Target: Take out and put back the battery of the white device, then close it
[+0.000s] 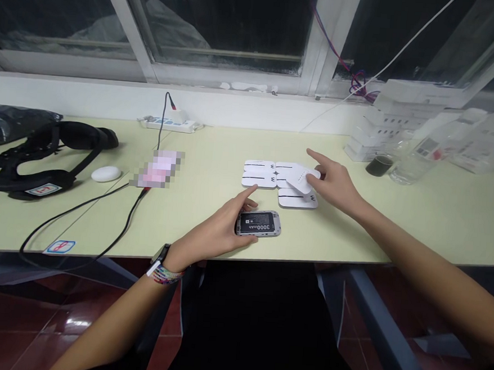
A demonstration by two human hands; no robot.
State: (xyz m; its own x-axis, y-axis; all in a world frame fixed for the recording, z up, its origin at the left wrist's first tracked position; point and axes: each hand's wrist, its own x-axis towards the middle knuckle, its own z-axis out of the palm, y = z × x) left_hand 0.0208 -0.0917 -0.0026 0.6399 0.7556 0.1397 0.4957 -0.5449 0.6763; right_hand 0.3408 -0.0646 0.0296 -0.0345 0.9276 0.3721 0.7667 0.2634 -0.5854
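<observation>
A small device with a black 3000mAh battery [259, 223] lies face up near the table's front edge. My left hand [231, 223] is around its left end, thumb and fingers on either side. Beyond it several white rounded covers with dark stripes [259, 174] lie close together, and one more striped cover [297, 198] is at their front right. My right hand [332, 182] pinches a tilted white cover with small marks [301, 178] between thumb and fingers, its index finger stretched out, over the right-hand covers.
At the left are a black headset [48, 177], a white oval object [106, 174] and a blurred phone [160, 169] with a cable. A power strip [173, 124] is behind. White boxes [378, 126] and a clear bottle [415, 163] stand back right.
</observation>
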